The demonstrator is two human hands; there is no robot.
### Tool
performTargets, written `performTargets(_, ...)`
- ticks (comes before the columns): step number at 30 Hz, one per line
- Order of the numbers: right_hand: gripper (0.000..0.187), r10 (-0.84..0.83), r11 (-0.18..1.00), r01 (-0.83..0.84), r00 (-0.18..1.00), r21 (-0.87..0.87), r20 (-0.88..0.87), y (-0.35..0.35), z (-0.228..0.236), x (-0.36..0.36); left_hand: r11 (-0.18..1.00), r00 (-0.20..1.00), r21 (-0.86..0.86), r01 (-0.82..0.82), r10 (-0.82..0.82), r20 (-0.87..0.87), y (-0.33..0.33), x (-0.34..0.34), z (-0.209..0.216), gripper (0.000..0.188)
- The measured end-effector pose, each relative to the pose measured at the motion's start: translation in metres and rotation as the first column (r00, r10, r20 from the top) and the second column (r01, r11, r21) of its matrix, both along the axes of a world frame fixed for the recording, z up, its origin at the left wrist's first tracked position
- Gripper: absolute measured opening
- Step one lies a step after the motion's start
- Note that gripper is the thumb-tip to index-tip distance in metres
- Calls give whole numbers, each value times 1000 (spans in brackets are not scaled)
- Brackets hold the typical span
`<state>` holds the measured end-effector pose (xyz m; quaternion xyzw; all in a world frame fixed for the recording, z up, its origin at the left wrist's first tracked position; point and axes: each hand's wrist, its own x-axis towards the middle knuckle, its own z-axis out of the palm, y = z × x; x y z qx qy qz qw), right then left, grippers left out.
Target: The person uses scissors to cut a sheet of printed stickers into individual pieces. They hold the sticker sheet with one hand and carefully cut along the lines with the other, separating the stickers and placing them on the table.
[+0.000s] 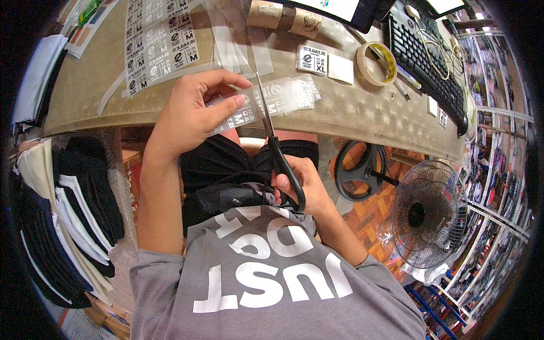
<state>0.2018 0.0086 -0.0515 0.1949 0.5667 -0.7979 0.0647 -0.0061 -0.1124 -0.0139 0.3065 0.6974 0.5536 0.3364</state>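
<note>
My left hand point(190, 113) pinches a clear film strip of printed labels point(284, 97) between thumb and fingers, over the table's near edge. In my right hand point(311, 184) are scissors point(279, 152) with black handles, their metal blades pointing away from me. The blades cross the strip to the right of my left fingertips; whether they are fully closed on it I cannot tell. A larger sheet of similar labels point(164, 42) lies on the table point(334, 107) at the far left. Loose clear film point(229, 42) lies beyond my left hand.
Two small label stacks point(311, 60) and a tape roll point(376, 63) lie right of the strip. Cardboard tubes point(265, 14), a keyboard point(425, 62) and a monitor point(340, 11) stand behind. Folded clothes point(79, 209) are piled at left; a fan point(429, 214) stands at right.
</note>
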Motion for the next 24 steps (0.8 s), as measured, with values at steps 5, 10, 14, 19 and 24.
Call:
performTargets(5, 38, -4, 1000, 5, 1000, 13, -6, -1, -1, 1, 1000, 1000, 10, 2, -2, 7, 0, 0, 1, 24)
performTargets(10, 37, 8, 1000, -8, 1000, 20, -16, -1, -3, 4, 1000, 1000, -3, -1, 1, 20, -1, -1, 0, 24)
performTargets(14, 37, 8, 1000, -8, 1000, 18, 14, -2, -3, 5, 1000, 1000, 11, -3, 3, 27, 0, -1, -2, 24)
performTargets(19, 36, 15, 1000, -16, 999, 24, 41, -2, 1, 6, 1000, 1000, -2, 0, 0, 26, 0, -1, 2, 24)
performTargets(24, 35, 18, 998, -22, 998, 63, 58, -3, 2, 9, 999, 1000, 43, -2, 2, -1, 1, -2, -1, 23)
